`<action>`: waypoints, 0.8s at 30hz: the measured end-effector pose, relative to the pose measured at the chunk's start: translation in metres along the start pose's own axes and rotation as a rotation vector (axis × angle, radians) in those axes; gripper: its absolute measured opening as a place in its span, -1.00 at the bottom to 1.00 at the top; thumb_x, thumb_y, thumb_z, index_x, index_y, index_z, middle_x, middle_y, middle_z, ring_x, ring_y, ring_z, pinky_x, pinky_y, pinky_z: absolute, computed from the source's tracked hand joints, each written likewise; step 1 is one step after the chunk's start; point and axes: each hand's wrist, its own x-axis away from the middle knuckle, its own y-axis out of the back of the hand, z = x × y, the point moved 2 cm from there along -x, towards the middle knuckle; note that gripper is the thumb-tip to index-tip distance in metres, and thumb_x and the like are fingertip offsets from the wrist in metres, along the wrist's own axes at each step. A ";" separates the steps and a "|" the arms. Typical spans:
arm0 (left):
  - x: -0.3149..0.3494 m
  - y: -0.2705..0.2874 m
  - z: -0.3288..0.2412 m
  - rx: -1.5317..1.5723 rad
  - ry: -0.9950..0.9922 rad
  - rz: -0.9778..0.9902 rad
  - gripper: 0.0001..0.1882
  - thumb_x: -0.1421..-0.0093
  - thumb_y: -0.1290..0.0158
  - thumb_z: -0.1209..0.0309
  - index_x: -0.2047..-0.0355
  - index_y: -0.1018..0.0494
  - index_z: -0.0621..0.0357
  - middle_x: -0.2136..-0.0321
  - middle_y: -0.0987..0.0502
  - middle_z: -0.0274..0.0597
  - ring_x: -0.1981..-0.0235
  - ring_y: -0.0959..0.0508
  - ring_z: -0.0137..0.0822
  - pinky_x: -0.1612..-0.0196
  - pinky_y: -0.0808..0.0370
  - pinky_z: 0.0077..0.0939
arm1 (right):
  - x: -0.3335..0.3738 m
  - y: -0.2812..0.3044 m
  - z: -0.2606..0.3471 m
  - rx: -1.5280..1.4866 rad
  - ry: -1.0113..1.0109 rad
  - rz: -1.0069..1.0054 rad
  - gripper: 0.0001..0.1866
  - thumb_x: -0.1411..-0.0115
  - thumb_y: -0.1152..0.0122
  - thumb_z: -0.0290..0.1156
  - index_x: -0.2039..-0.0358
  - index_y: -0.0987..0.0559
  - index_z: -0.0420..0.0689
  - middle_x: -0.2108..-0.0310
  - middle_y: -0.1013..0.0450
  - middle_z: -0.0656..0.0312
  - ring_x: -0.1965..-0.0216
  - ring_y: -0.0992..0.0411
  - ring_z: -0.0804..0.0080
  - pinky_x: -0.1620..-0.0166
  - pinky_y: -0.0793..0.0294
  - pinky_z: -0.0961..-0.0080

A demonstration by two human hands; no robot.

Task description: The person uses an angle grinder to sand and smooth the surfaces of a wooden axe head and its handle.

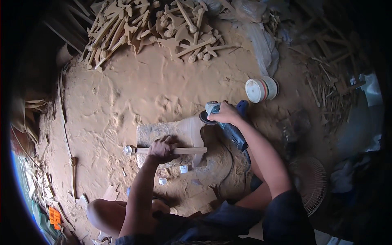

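A carved wooden axe-shaped piece [188, 150] lies across a low, worn block [149, 132] on the dusty ground. Its straight shaft ends in a rounded knob at the left, and a broad curved blade spreads at the right. My left hand [163, 149] grips the shaft near its middle, pressing it on the block. In my right hand [226, 113] is a teal and black angle grinder [232, 134], held by its front body. The grinder's dark round disc [207, 118] is beside the blade's upper right edge; whether they touch I cannot tell.
A heap of similar carved wooden pieces [163, 30] fills the far side. A white bucket [256, 90] lies tipped to the right, with plastic sheeting [263, 51] beyond. A fan [312, 183] stands near right. Two small white objects [162, 181] lie by the block. Scrap sticks [332, 87] line the right.
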 end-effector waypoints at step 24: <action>0.001 -0.012 0.009 -0.001 0.055 0.028 -0.37 -0.17 -0.23 -0.29 -0.18 -0.60 -0.38 -0.38 -0.44 -0.17 -0.41 -0.40 0.04 -0.31 -0.47 0.14 | -0.028 0.002 -0.016 -0.048 -0.171 0.031 -0.13 0.09 -0.61 -0.04 -0.12 -0.59 -0.42 -0.04 -0.62 -0.19 0.05 -0.68 0.07 0.01 -0.68 0.17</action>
